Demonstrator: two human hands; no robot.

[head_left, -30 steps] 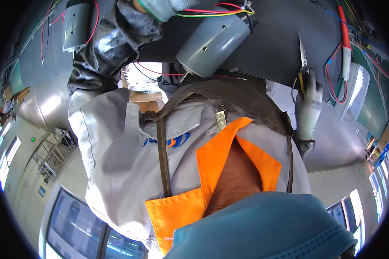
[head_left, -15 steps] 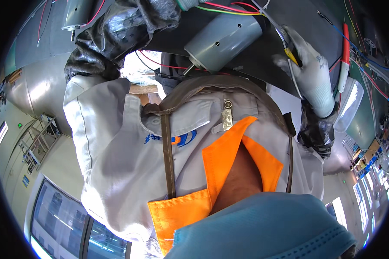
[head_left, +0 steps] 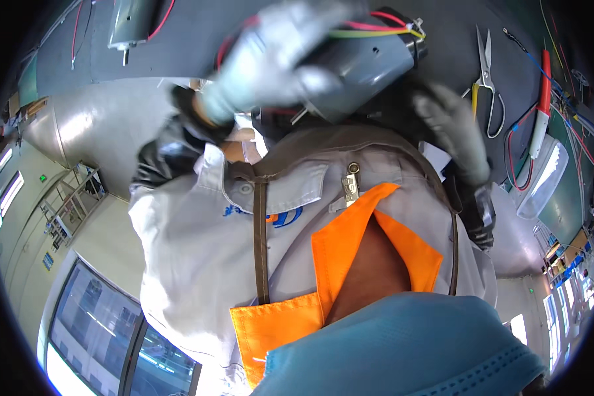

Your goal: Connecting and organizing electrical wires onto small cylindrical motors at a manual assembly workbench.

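A grey cylindrical motor (head_left: 369, 69) lies in front of me, its shaft pointing to the lower left. Red and yellow-green wires (head_left: 376, 30) run over its top to the terminals at its right end. My left hand (head_left: 270, 63), in a pale glove, passes over the motor's left side. It is smeared by motion, but thumb and fingers look spread and I see nothing held. At the motor's right is my right hand (head_left: 455, 129), gloved and also blurred, fingers stretched out, holding nothing visible. Scissors (head_left: 486, 79) lie on the dark table just beyond it, blades pointing away.
A red-and-white pen-shaped tool (head_left: 542, 105) with a wire lies at the right, above a clear-white plastic tray (head_left: 542, 178). Loose blue and red wires (head_left: 574, 125) crowd the right edge. Another motor (head_left: 129, 26) lies at the far left.
The scissors have left my right hand and now lie on the table. My left hand has come down and right across the motor. The wires now lie closer along the motor's top.
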